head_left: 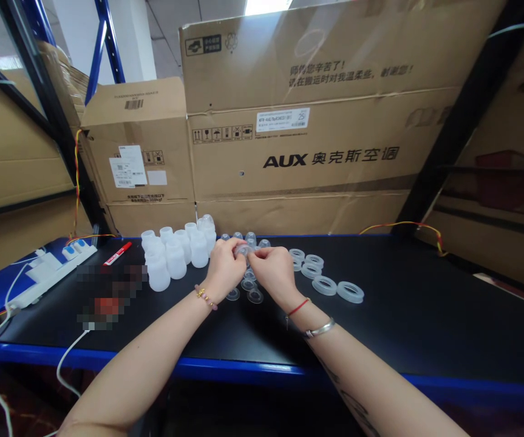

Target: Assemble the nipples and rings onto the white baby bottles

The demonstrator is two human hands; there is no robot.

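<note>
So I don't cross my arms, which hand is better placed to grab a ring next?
Right hand, likely: the rings lie on its outer side, while the left hand is nearer the bottles. Both hold a clear piece.

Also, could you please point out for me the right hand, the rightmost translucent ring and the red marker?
Right hand [275, 270]: head view, on the back of the hand.
Rightmost translucent ring [351, 299]: head view, on its front wall.
Red marker [117, 254]: head view, on the middle of its barrel.
</note>
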